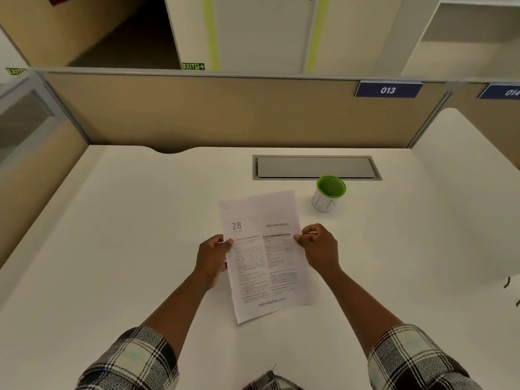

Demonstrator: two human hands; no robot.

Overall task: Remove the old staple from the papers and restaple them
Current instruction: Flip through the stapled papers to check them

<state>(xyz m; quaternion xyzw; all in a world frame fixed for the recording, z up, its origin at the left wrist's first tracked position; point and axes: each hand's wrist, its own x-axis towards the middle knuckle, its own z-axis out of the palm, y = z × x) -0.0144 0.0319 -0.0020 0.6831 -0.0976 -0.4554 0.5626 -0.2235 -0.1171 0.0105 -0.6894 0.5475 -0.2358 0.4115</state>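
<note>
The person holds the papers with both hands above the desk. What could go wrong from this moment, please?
1. Both the left hand and the right hand pinch the papers at their side edges, so neither is free to work on the staple.
2. No stapler or staple remover is in view.
3. The green-rimmed cup stands just beyond the papers' far right corner; a careless sweep might knock it.

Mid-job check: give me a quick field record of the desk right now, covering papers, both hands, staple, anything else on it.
papers: held over the desk, printed side up
left hand: grips the papers' left edge
right hand: pinches the right edge
staple: faint mark at the top-left corner, too small to confirm
stapler: none in view
cup: green inside, upright, beyond the papers to the right, apart from them
</note>
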